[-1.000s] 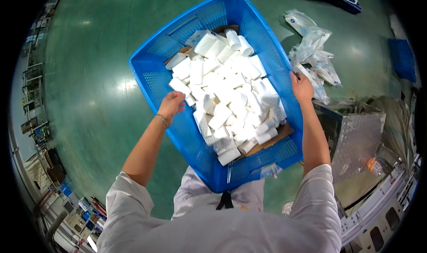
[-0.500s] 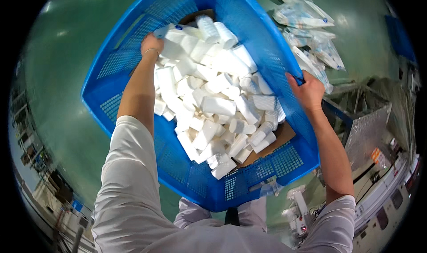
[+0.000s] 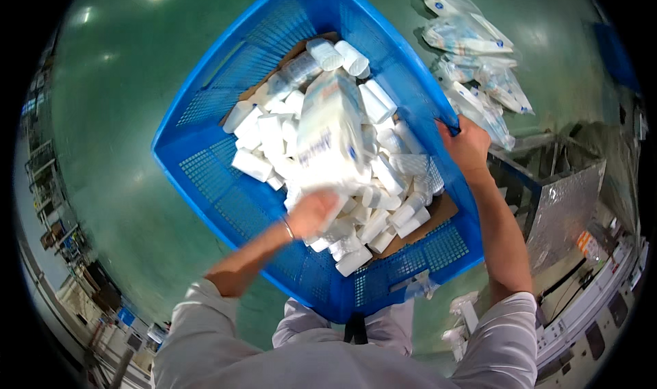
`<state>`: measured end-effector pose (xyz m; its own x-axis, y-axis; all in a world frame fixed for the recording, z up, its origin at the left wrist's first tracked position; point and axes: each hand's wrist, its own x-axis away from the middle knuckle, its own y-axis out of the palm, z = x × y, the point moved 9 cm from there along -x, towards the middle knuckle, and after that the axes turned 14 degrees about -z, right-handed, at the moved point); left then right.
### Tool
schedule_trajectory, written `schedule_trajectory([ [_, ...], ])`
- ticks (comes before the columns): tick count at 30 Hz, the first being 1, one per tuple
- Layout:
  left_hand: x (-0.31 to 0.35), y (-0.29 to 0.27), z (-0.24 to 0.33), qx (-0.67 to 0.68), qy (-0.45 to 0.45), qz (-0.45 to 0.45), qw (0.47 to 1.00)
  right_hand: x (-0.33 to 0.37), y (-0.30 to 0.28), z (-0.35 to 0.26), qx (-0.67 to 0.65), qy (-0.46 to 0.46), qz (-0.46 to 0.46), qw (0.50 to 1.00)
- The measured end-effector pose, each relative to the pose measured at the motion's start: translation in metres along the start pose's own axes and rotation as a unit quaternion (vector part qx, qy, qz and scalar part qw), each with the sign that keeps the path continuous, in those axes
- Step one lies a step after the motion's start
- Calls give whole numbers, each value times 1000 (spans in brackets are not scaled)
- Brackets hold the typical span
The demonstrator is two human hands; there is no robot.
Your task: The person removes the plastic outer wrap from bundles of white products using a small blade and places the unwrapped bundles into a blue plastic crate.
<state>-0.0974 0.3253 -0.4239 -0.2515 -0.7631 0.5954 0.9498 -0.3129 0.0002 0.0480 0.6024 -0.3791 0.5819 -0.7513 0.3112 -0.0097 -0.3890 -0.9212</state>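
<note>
Centrally, a large blue plastic basket with perforated walls (image 3: 390, 67) fills the middle of the frame, one corner pointing toward the top edge and another toward the lower edge. Within it lies a loose heap of small white cylindrical pieces (image 3: 251, 165), with a flat sheet of brown cardboard (image 3: 438, 218) showing at the lower right of the heap. On top of the heap, at the centre of the frame, lies a translucent plastic bag with pale contents and blue print (image 3: 330, 119), partly blurred.

The left hand (image 3: 313, 214), a thin band at its wrist, reaches over the basket's lower left rim to the lower end of the bag; motion blur hides its fingers, so whether it grips the bag cannot be told. The right hand (image 3: 467, 146) is closed around the basket's rim, right of centre.

At the upper right, several clear plastic bags with whitish contents (image 3: 472, 36) lie on a glossy green floor (image 3: 123, 184). Below them, near the right edge, stands an open-topped metal box (image 3: 564, 208).
</note>
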Motion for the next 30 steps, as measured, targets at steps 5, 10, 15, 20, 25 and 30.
schedule_trajectory([
  [5, 101, 174, 108, 82, 159, -199, 963, -1, -7, -4, 33, 12, -8, 999],
  [10, 183, 167, 105, 372, 18, -90, 924, 0, 5, -4, 55, -5, -16, 998],
  [15, 260, 115, 231, 8, 250, -39, 968, 22, -30, -44, 55, -18, -77, 995],
  [20, 316, 122, 327, 105, 418, -127, 893, 116, -8, -161, -320, -164, -320, 876],
  [25, 446, 53, 349, 312, 608, 47, 728, 279, -75, -284, -267, -339, -537, 725],
  [30, 511, -24, 408, 202, 559, 198, 779, 356, -180, -320, -341, -420, -536, 648],
])
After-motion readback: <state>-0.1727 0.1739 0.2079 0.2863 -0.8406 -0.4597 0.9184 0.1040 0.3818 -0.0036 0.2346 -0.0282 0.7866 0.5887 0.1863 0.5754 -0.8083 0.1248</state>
